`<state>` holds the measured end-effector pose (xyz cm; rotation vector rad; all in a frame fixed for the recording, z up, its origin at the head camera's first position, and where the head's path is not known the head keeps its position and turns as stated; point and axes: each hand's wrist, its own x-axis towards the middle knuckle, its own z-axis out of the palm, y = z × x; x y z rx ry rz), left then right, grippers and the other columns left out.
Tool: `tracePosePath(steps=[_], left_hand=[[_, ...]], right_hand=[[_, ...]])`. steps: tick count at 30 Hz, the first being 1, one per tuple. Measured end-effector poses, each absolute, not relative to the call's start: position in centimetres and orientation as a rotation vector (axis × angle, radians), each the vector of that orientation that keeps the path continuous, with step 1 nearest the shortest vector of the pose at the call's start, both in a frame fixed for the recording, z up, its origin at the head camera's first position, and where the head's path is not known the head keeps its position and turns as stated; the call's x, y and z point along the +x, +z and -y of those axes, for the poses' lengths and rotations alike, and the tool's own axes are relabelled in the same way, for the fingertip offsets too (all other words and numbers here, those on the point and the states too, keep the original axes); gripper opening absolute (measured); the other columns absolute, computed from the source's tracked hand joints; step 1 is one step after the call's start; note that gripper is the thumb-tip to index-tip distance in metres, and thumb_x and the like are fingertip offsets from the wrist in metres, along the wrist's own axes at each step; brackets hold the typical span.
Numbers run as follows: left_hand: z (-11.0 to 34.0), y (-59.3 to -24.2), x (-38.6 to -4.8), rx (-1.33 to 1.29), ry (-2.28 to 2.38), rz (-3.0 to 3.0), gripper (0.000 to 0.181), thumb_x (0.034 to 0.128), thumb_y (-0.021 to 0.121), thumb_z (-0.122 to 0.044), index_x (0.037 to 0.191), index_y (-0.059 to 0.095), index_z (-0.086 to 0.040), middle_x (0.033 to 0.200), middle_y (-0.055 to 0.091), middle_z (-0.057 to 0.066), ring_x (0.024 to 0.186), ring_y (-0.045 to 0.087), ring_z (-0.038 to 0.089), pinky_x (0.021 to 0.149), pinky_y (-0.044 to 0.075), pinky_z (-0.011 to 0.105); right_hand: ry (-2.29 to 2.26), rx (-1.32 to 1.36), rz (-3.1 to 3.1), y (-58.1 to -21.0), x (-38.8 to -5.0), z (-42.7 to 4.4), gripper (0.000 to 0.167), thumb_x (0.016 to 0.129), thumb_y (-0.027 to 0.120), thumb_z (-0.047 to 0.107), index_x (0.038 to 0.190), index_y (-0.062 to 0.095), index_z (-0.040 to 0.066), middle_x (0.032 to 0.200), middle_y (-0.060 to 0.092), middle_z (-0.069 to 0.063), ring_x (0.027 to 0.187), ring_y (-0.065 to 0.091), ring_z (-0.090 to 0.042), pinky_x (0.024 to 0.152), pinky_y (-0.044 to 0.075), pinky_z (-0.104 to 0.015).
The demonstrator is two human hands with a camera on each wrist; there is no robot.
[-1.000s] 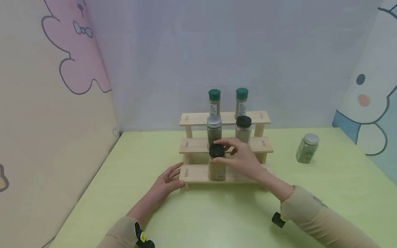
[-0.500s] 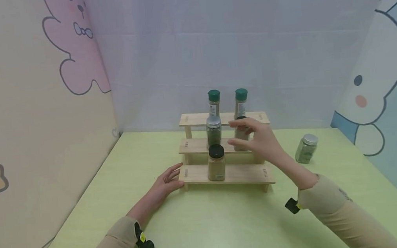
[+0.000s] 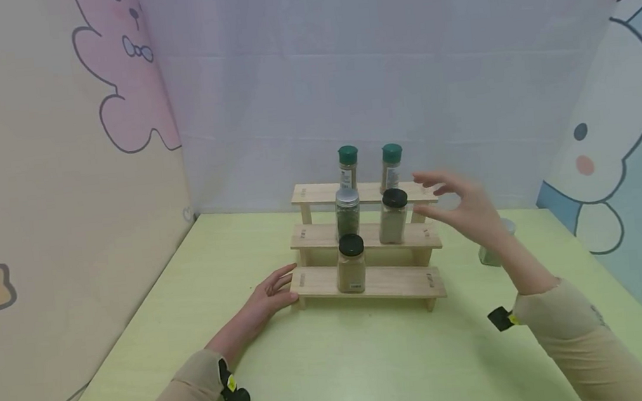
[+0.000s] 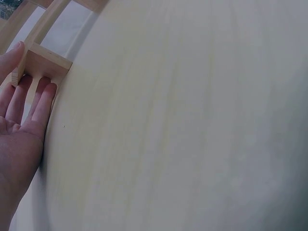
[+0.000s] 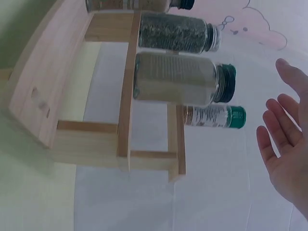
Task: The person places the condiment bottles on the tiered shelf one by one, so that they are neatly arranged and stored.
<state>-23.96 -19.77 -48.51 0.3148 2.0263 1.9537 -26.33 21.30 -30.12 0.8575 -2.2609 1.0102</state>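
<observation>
A three-step wooden spice rack stands on the table. My left hand holds the left end of its lowest step; in the left wrist view, thumb and fingers lie on either side of the board. On the lowest step stands a black-capped spice jar of tan powder. The middle step bears a silver-capped jar of dark flakes and a black-capped jar of pale powder. Two green-capped spice bottles stand on top. My right hand, holding nothing, hovers right of the rack, fingers spread from the thumb.
A silver-capped spice jar stands on the green table to the right, partly hidden behind my right wrist. A pale curtain hangs behind the rack, with cartoon-printed walls at both sides.
My right hand has left the black-capped jar on the lowest step, then moved up and right past the middle step to beyond the rack. My left hand has stayed put.
</observation>
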Motion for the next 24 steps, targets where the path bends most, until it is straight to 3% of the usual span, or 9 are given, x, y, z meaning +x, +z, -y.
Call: tracePosePath(steps=[3, 7, 10, 15, 24], left_hand=[[19.8, -48.5, -24.0, 0.316, 1.949, -2.023, 0.067, 0.0959, 0.063, -0.014, 0.154, 0.033, -0.027, 0.159, 0.037, 0.010, 0.141, 0.044, 0.031, 0.111, 0.041, 0.039], [19.7, -48.5, -24.0, 0.311, 1.942, -2.023, 0.066, 0.0960, 0.063, -0.016, 0.154, 0.032, -0.028, 0.159, 0.037, 0.009, 0.142, 0.044, 0.031, 0.112, 0.039, 0.042], [19.7, -48.5, -24.0, 0.314, 1.944, -2.023, 0.067, 0.0960, 0.063, -0.015, 0.154, 0.032, -0.028, 0.159, 0.037, 0.009, 0.141, 0.045, 0.030, 0.111, 0.040, 0.040], [19.7, -48.2, -23.9, 0.314, 1.957, -2.018, 0.067, 0.0960, 0.062, -0.012, 0.154, 0.032, -0.025, 0.158, 0.038, 0.011, 0.139, 0.047, 0.029, 0.104, 0.044, 0.032], [19.8, -48.2, -23.9, 0.303, 1.936, -2.028, 0.067, 0.0961, 0.063, -0.014, 0.154, 0.031, -0.025, 0.158, 0.037, 0.011, 0.139, 0.047, 0.029, 0.106, 0.044, 0.034]], right_hand=[[0.973, 0.836, 2.258, -30.5, -26.9, -22.9, 0.063, 0.075, 0.081, -0.003, 0.134, 0.061, 0.010, 0.130, 0.065, -0.015, 0.114, 0.049, 0.014, 0.092, 0.042, -0.010], [0.962, 0.783, 2.261, -30.9, -27.3, -24.9, 0.063, 0.079, 0.080, 0.000, 0.136, 0.060, 0.017, 0.132, 0.064, -0.011, 0.115, 0.048, 0.015, 0.094, 0.040, -0.008], [0.962, 0.734, 2.253, -31.2, -27.5, -26.5, 0.061, 0.080, 0.079, 0.003, 0.136, 0.060, 0.019, 0.134, 0.064, -0.001, 0.115, 0.049, 0.014, 0.094, 0.039, -0.008], [0.963, 0.673, 2.200, -32.0, -28.3, -29.1, 0.058, 0.079, 0.079, -0.001, 0.133, 0.062, 0.013, 0.130, 0.062, 0.020, 0.116, 0.049, 0.015, 0.094, 0.038, -0.006], [1.015, 0.547, 2.180, -33.9, -28.7, -32.8, 0.055, 0.081, 0.077, -0.002, 0.133, 0.062, 0.010, 0.131, 0.060, 0.024, 0.114, 0.050, 0.015, 0.091, 0.038, -0.002]])
